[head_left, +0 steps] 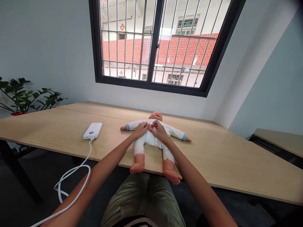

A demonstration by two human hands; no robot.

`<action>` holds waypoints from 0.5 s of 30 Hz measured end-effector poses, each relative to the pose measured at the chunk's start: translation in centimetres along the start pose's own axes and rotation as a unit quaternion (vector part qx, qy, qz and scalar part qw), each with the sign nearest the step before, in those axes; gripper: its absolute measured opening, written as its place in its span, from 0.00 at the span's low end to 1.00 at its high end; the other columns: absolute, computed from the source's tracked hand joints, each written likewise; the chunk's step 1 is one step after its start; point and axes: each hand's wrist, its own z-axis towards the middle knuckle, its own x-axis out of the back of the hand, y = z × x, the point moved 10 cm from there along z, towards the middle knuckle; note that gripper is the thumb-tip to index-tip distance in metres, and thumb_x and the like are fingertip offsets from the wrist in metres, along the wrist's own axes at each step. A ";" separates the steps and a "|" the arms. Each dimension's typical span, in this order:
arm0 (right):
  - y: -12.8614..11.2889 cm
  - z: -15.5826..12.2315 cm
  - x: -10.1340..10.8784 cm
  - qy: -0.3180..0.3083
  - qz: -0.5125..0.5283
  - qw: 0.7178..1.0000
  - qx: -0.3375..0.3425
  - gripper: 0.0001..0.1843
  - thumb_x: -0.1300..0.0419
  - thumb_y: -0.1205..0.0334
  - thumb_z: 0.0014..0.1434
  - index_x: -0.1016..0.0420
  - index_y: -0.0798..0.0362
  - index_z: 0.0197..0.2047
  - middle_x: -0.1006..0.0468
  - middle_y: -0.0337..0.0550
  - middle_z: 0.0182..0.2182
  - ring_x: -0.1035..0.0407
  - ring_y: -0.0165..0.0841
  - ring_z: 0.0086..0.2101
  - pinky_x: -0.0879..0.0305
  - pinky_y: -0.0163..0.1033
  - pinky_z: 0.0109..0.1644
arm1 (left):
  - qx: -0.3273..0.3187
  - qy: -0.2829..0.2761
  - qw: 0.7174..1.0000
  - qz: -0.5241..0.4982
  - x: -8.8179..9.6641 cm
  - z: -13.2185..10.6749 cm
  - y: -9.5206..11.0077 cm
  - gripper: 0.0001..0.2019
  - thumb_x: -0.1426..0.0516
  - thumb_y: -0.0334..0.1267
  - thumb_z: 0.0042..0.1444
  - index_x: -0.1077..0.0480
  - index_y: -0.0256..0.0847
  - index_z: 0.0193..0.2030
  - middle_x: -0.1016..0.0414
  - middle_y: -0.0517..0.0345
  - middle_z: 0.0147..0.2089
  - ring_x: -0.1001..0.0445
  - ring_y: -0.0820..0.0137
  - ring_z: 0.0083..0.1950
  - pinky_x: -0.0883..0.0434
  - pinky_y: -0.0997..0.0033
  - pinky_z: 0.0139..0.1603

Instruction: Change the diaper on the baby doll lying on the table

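Note:
A baby doll (148, 142) lies on its back on a pale wooden table (213, 154), its head away from me and its bare feet at the near edge. It wears a white romper (171, 130) with blue cuffs. My left hand (141, 130) and my right hand (159, 131) rest on the doll's chest, fingertips meeting at the romper's front opening. Both seem to pinch the cloth there. A small patch of red (154, 126) shows between my fingers, but my hands hide most of it, and I cannot tell what it is.
A white power bank (92, 130) lies left of the doll, and its white cable (78, 179) drops over the table's edge beside my left forearm. A leafy potted plant (26, 97) stands at far left. A barred window (156, 44) fills the wall ahead.

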 end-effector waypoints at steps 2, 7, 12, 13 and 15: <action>0.3 0.0 0.3 0.017 0.013 1.000 -0.015 0.12 0.39 0.57 0.54 0.40 0.48 0.35 0.28 0.38 0.33 0.32 0.33 0.35 0.35 0.41 0.42 | 0.004 -0.009 1.000 0.009 -0.2 0.0 -0.1 0.16 0.51 0.45 0.65 0.39 0.42 0.26 0.32 0.57 0.31 0.33 0.64 0.41 0.34 0.63 0.46; 0.4 0.1 1.1 0.048 0.010 0.998 -0.030 0.14 0.38 0.55 0.54 0.38 0.48 0.38 0.26 0.39 0.36 0.31 0.33 0.38 0.35 0.42 0.46 | 0.000 -0.012 1.000 0.011 -0.2 0.0 -0.1 0.17 0.50 0.46 0.64 0.39 0.42 0.26 0.32 0.57 0.32 0.34 0.64 0.42 0.34 0.64 0.47; 0.7 0.0 1.0 0.047 0.019 0.998 -0.038 0.15 0.37 0.53 0.53 0.37 0.49 0.38 0.26 0.39 0.35 0.30 0.33 0.37 0.34 0.42 0.45 | 0.003 -0.007 1.000 0.007 -0.1 -0.1 -0.1 0.17 0.50 0.47 0.64 0.39 0.42 0.26 0.32 0.58 0.32 0.34 0.64 0.42 0.34 0.64 0.46; 0.8 0.0 1.0 0.044 0.030 0.998 -0.040 0.16 0.36 0.52 0.53 0.37 0.49 0.38 0.26 0.39 0.34 0.31 0.33 0.37 0.34 0.42 0.45 | 0.002 -0.008 1.000 0.007 -0.1 -0.1 -0.1 0.17 0.49 0.47 0.64 0.39 0.42 0.26 0.32 0.58 0.32 0.34 0.64 0.41 0.34 0.64 0.46; 1.0 0.0 0.8 0.037 0.063 0.996 -0.047 0.17 0.35 0.51 0.52 0.38 0.49 0.36 0.27 0.39 0.34 0.31 0.32 0.35 0.33 0.41 0.44 | -0.001 -0.007 1.000 0.006 -0.1 -0.1 -0.1 0.17 0.49 0.48 0.64 0.39 0.42 0.26 0.32 0.58 0.32 0.34 0.64 0.41 0.34 0.64 0.45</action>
